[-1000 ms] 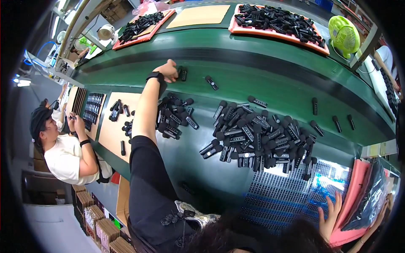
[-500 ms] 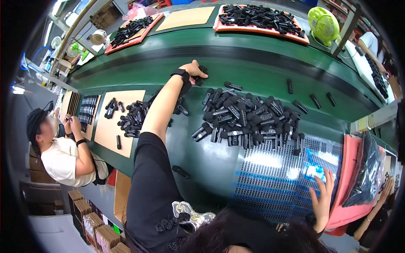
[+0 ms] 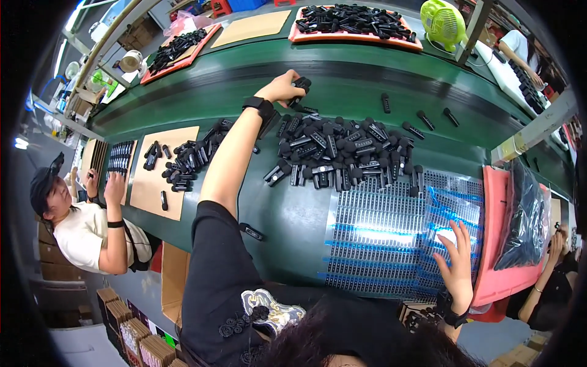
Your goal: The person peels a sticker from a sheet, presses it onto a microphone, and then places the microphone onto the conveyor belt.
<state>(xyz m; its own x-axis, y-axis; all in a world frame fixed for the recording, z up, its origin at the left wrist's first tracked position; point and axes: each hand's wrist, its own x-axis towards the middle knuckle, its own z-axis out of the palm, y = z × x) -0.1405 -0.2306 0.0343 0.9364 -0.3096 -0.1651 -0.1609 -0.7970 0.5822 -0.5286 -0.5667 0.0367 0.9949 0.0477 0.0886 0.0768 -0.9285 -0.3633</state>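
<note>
Left grip (image 3: 282, 89) clasps at least 1 black microphone (image 3: 302, 84); right grip (image 3: 457, 266) spreads wide, empty.

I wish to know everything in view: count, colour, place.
Microphones: dozens, black, bench and trays
Bench: one, green, middle
Trays: two, pink, far edge
Cardboard sheets: several, tan, left and far
Plastic sheets: several, clear and blue, near right
Slab: at least one, pink, right
Bag: one, clear, over slab
Fans: several, green and white, top
Boxes: several, brown, mostly lower left
Co-workers: at least three, white or black tops, both sides
Left hand: one, over bench, holding microphone
Right hand: one, near plastic sheets
</note>
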